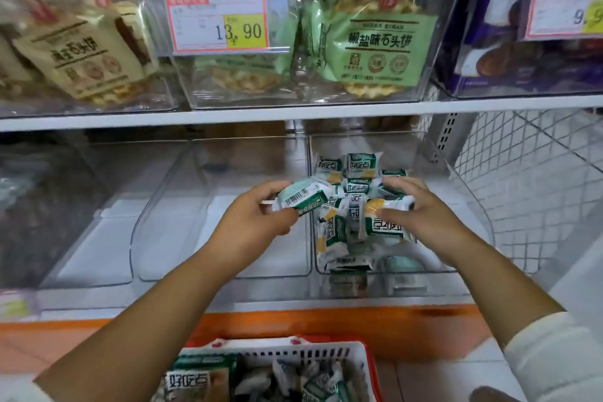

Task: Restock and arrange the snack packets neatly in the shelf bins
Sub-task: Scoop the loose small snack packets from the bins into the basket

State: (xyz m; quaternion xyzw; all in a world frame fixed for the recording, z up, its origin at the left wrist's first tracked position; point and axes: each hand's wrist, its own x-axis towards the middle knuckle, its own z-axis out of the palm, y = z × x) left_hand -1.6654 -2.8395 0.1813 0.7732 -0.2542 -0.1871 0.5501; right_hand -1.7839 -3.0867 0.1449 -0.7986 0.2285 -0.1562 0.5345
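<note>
Left hand (257, 215) pinches green-white snack packet (301, 199), barcode up, at left wall of clear bin (434, 266); right hand (421, 215) curled round second packet (388, 219) atop packet pile (346, 179) inside clear bin; neighbouring bin (222, 238) left of it, same white lower shelf; shelf board (293, 114) above bin, 13.90 price tag (217, 21) and green biscuit bags (375, 49) higher; wire mesh (522, 189) right of bin; orange plinth (326, 320) and red-white basket (287, 352) below bin, pale tiled floor.
</note>
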